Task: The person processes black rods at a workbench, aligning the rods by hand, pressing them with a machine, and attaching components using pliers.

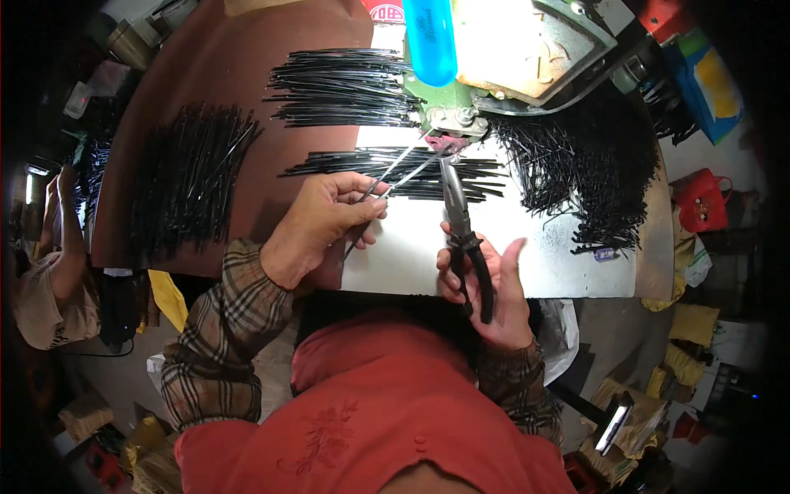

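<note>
My left hand pinches thin strips between thumb and fingers; they slant up to the right, toward the metal head of a green machine. Their exact number is hard to make out. In my right hand is a pair of pliers with dark handles, the fingers round the handles and the thumb stretched out. The tips of the pliers point up, just below the machine head, close to the far ends of the strips. Whether the jaws grip anything is too small to tell. Behind both hands lies a row of thin black rods.
More black rods lie in a bundle farther back and in a pile at left. A dense heap of black pieces covers the right side. A blue cylinder hangs above the machine. Another person's arm shows at far left.
</note>
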Tool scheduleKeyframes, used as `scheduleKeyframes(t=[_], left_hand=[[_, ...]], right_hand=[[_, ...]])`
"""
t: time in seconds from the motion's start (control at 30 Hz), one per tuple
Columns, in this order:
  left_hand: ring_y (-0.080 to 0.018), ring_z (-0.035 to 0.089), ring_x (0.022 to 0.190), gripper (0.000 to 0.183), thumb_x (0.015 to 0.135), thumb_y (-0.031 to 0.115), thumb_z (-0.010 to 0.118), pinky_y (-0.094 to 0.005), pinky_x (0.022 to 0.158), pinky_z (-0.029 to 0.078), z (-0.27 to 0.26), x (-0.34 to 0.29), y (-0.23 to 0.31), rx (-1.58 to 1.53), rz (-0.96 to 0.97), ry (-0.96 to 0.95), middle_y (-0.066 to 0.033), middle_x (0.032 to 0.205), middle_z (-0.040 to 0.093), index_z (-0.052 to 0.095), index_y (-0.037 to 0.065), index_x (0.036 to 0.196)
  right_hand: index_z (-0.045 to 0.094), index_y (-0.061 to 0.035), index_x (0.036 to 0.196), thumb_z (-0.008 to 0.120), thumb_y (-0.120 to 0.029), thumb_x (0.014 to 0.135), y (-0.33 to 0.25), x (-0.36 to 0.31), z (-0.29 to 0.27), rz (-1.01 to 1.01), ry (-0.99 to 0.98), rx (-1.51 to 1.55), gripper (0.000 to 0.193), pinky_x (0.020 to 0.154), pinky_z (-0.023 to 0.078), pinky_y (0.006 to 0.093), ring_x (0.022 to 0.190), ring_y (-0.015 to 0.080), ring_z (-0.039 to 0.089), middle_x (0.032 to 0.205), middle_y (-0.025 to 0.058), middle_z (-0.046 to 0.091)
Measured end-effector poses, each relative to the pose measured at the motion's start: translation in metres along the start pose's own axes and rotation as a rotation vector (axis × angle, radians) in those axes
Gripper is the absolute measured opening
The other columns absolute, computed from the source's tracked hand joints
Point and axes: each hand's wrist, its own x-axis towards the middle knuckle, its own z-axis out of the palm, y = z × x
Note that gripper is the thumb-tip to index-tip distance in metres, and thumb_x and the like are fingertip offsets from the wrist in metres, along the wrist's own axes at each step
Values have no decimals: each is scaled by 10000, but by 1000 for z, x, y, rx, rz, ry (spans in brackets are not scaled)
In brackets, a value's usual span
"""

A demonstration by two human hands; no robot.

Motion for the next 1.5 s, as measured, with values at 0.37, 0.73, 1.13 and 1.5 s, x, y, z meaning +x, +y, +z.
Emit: scheduleKeyframes(t=[0.37,0.73,1.13,1.5], left_hand=[[-82,575,604,336,850,99,695,-216,533,465,9,25,23,70,-26,-149,-58,832,632,582,-73,1116],[-91,577,596,275,828,96,677,-216,513,460,24,38,33,137,67,-254,-53,785,611,599,-74,1030],[-86,569,557,152,830,128,625,-233,479,467,30,44,37,199,60,-225,-35,692,591,618,-22,849],[-104,561,529,79,815,50,645,-244,449,454,30,53,32,184,37,-238,-40,703,590,608,-9,852]], right_hand=[[501,31,1171,590,-210,960,-22,-11,-9,155,139,-701,332,769,490,250,863,116,608,974,89,635],[610,19,1090,558,-278,980,-31,-9,1,78,218,-838,321,740,449,221,825,67,553,859,8,609],[626,1,1077,585,-259,967,-36,-7,2,90,245,-916,286,625,380,203,710,38,442,779,-45,534],[564,29,1229,560,-259,976,-43,-9,-4,196,203,-995,384,913,428,255,1027,112,574,1105,66,644]])
